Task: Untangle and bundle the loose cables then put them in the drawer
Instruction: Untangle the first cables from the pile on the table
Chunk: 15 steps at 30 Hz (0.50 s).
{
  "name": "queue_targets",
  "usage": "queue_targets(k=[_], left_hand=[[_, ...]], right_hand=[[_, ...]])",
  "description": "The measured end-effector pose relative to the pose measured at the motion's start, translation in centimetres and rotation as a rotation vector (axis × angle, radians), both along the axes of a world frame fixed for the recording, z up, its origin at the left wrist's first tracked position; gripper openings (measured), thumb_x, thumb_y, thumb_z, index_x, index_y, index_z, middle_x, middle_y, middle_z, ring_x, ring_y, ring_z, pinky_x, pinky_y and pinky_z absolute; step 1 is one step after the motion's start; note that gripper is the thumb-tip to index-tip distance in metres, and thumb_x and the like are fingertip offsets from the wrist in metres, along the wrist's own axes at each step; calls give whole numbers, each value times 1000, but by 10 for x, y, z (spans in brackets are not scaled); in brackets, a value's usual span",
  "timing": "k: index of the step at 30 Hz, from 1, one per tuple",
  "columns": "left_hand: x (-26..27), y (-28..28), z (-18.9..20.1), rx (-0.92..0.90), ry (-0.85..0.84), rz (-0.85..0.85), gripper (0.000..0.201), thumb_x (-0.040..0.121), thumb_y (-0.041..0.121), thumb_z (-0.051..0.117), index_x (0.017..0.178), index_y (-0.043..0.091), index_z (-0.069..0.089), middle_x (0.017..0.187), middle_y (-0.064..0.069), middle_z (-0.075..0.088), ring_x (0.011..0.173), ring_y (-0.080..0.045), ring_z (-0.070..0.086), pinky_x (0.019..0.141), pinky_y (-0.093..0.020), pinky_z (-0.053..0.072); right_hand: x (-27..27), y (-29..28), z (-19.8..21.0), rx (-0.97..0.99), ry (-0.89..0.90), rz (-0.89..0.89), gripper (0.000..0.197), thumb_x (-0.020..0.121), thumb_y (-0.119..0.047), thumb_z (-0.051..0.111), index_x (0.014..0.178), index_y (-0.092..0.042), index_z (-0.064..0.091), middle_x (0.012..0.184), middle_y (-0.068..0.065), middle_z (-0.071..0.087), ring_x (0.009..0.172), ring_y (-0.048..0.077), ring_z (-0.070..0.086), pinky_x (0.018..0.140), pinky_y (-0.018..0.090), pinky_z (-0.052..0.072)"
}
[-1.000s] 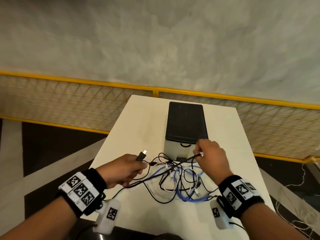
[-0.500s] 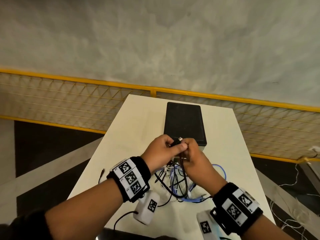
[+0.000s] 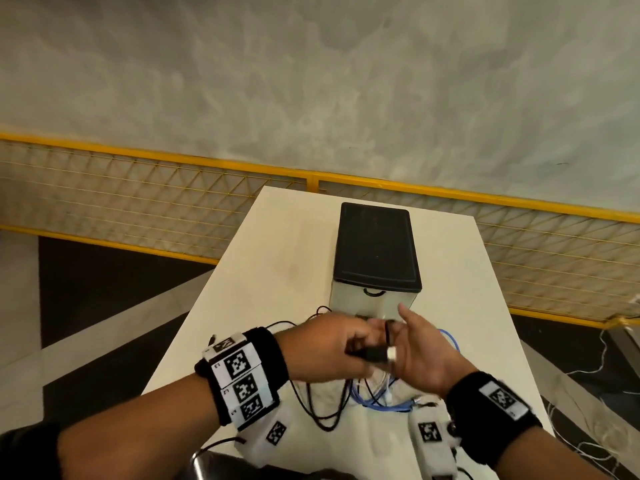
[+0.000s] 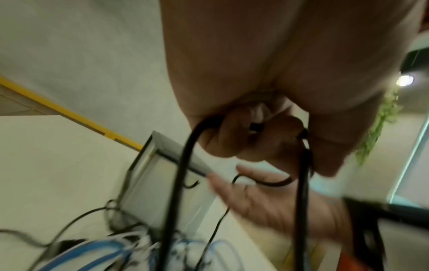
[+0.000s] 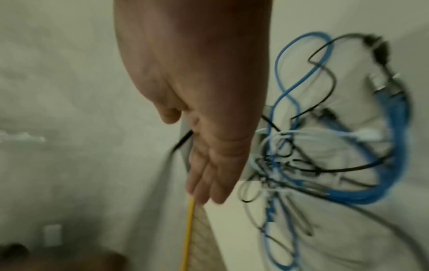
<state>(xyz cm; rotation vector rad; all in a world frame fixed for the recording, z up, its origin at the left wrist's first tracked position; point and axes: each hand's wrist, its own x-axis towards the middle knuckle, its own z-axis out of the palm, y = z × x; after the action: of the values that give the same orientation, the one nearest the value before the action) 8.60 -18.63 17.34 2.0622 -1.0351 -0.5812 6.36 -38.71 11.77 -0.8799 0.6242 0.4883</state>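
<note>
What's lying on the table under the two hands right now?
Under the left hand and right hand, a tangle on the table: a blue cable, black cable loops, thin white leads. The tangle's middle is hidden by the hands.

Right hand (image 3: pixel 420 355) now opened flat.

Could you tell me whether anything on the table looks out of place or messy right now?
Yes: the loose cables lie in a knotted black, white and blue heap on the table before the closed drawer unit. The left hand grips one black cable beside the right hand.
</note>
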Motion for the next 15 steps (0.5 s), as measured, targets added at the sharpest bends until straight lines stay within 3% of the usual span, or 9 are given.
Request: queue_targets(k=[2, 4, 7, 10, 13, 15], left_hand=[[-6, 17, -14, 162, 26, -94, 14, 80, 14, 73, 77, 20, 60, 66, 12, 52, 58, 2, 49, 56, -13, 35], [-10, 38, -26, 220, 152, -83, 14, 79, 11, 74, 76, 15, 61, 64, 11, 51, 56, 1, 48, 55, -13, 35], [-4, 66, -31, 211, 278, -30, 26, 79, 13, 78, 69, 24, 57, 62, 17, 54, 58, 2, 48, 61, -18, 38], [9, 76, -26, 249, 217, -59, 22, 83, 23, 75, 71, 30, 59, 67, 20, 57, 65, 5, 51, 66, -16, 40], [20, 56, -22, 39, 29, 276, 32, 85, 36, 72, 65, 29, 49, 64, 12, 48, 60, -1, 43, 63, -26, 37], [22, 29, -20, -108, 19, 485, 33, 79, 37, 76, 66, 24, 49, 65, 9, 48, 62, -7, 44, 63, -31, 37]], right_hand=[[15, -6, 13, 13, -43, -138, 43, 101, -40, 39, 107, -3, 60, 110, 23, 71, 93, 34, 73, 78, 47, 59], [25, -12, 23, 16, -56, -232, 33, 103, -31, 39, 92, -6, 59, 96, 21, 75, 83, 32, 75, 72, 49, 59], [23, -12, 25, -9, -38, -198, 33, 104, -26, 38, 89, -7, 60, 87, 18, 76, 76, 29, 76, 66, 48, 60], [14, 2, 21, -27, -89, -146, 28, 104, -23, 40, 96, -7, 62, 96, 17, 76, 83, 28, 76, 73, 46, 60], [4, 16, 22, -16, -152, -72, 26, 100, -24, 47, 112, -8, 64, 120, 17, 69, 108, 32, 68, 82, 45, 58], [0, 26, 26, 6, -197, 4, 30, 98, -25, 51, 120, -11, 64, 125, 17, 66, 110, 34, 65, 84, 46, 56]])
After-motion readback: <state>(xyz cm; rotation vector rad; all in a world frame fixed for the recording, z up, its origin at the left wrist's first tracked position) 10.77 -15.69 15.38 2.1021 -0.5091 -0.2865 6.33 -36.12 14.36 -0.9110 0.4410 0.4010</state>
